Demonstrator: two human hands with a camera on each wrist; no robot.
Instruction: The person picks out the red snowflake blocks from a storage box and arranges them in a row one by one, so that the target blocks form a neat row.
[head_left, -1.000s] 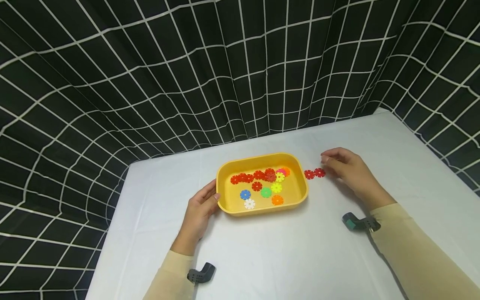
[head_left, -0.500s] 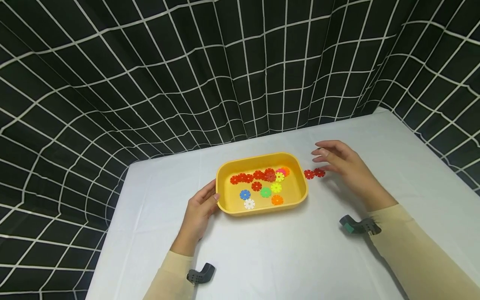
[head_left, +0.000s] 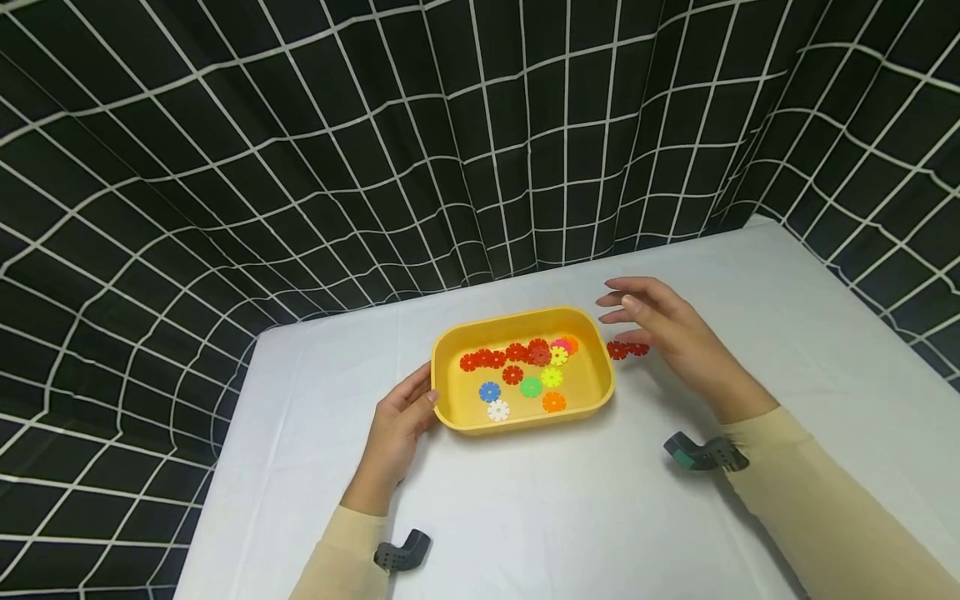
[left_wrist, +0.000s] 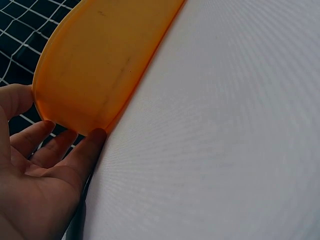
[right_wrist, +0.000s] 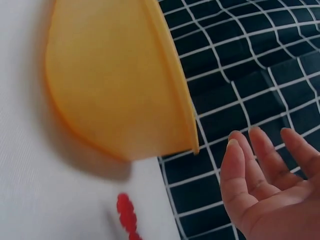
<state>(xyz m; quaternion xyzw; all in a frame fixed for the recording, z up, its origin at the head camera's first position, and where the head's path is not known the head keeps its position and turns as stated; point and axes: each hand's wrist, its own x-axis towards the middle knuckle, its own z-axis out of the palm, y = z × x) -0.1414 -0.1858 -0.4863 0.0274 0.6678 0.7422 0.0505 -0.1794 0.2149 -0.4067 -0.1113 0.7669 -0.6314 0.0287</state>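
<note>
By the yellow tray, left hand curled round one end, right hand spread.

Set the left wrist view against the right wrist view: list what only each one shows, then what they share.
Only the left wrist view shows the person's left grip, with fingers against one end of the yellow tray.

Only the right wrist view shows the right grip, apart from the tray and holding nothing, and a blurred row of red pieces on the cloth.

Both share the tray's outer wall, the white cloth and the dark gridded curtain.
</note>
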